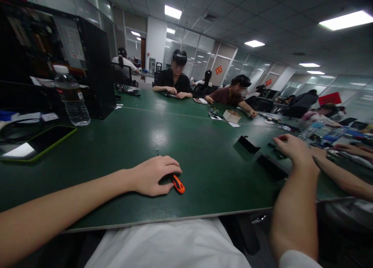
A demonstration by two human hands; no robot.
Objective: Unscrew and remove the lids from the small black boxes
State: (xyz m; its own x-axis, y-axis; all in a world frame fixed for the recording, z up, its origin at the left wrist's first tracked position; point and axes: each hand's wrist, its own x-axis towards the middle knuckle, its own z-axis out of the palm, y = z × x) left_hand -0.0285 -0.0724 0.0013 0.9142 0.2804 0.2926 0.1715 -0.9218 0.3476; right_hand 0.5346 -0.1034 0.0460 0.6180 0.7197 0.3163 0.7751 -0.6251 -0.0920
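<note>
My left hand (155,175) rests on the green tabletop, its fingers curled around a screwdriver (178,184) with an orange and black handle. The handle's end pokes out between thumb and fingers, and a thin dark tip shows behind the knuckles. Out to the right, my right hand (293,145) is raised over the table, wrist bent. Its fingers are mostly hidden and blurred, so I cannot make out anything in them. Close by lie a black angled piece (247,144) and a longer black piece (271,167).
A black computer case (97,66) with its side off stands at left, near a water bottle (72,95) and a green-edged phone (43,141). A co-worker's forearm (340,176) lies close to my right arm. A small cardboard box (232,115) sits across the table, near seated people.
</note>
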